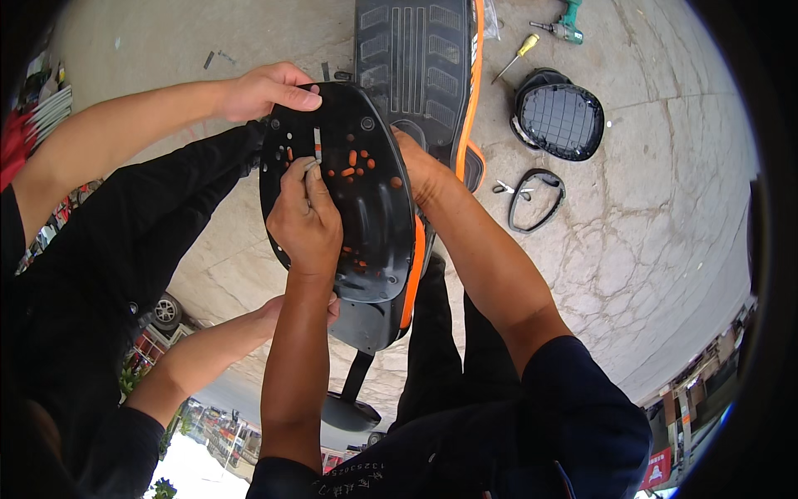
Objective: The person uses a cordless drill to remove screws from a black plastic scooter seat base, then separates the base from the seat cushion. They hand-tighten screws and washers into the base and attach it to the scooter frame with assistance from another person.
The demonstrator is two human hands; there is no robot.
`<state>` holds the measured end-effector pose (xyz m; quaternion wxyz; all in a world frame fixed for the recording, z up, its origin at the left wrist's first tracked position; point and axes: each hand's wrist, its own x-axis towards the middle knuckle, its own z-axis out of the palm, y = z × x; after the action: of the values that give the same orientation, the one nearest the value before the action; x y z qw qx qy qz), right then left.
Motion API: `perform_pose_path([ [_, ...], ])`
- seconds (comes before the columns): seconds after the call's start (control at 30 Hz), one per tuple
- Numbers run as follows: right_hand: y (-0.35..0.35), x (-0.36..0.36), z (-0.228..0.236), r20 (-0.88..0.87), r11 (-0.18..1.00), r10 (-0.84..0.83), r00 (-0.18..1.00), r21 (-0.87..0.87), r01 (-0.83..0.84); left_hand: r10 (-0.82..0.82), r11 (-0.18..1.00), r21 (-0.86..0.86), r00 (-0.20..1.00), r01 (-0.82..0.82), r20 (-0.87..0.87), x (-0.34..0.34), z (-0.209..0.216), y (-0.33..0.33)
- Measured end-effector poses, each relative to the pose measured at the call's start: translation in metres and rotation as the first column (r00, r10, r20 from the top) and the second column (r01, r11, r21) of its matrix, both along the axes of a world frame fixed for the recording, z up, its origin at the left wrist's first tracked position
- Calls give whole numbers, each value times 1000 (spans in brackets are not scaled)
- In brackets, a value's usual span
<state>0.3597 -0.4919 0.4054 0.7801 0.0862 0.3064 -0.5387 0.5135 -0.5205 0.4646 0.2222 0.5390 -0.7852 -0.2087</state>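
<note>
- Blk plate (366, 241): held up mid-view in front of the wearer, long & rounded, lots of small holes, screw-type fittings nr the rim; orange shows thru some holes.
- L hand (306, 212): on the plate's near face, thumb & fingertips bunched tog. at the narrow slot (317, 137); can't tell if anything's pinched btwn them.
- R hand (416, 170): goes in behind the plate's R edge, fingers hidden, so can't tell if it grips or is loose.
- Co-wkr's upper hand (270, 90): grasping the plate's top L rim, thumb on the near face.
- Co-wkr's lower hand (273, 309): at the plate's bottom edge, partly hidden by wearer's L forearm; grip not clear.
- Footboard (407, 50): blk, ribbed, runs up past the plate's top R; orange trim (475, 83) down its R side.
- Grey-blk body part (370, 326): shows below the plate, w/ a blk strut (357, 378) under it.
- Floor, R side: green drill (569, 27) at top, yellow-handled screwdriver (526, 47) nr it; blk shell (562, 121) below; then blk ring (559, 212) w/ small pliers (504, 187) at its L edge.
- Floor, L side: small wheel (166, 312), well apart from the plate.
</note>
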Motion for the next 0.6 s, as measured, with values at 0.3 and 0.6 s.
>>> perform_pose_path([
  [0.3, -4, -3, 12, -1, 988, 26, 1000, -151, -26, 32, 999, 25, 998, -31, -51, 10, 14, -1],
  [0.6, -4, -14, 23, -257, 976, 116, 959, -152, -159, 73, 996, -53, 997, -74, -9, 11, 29, 8],
])
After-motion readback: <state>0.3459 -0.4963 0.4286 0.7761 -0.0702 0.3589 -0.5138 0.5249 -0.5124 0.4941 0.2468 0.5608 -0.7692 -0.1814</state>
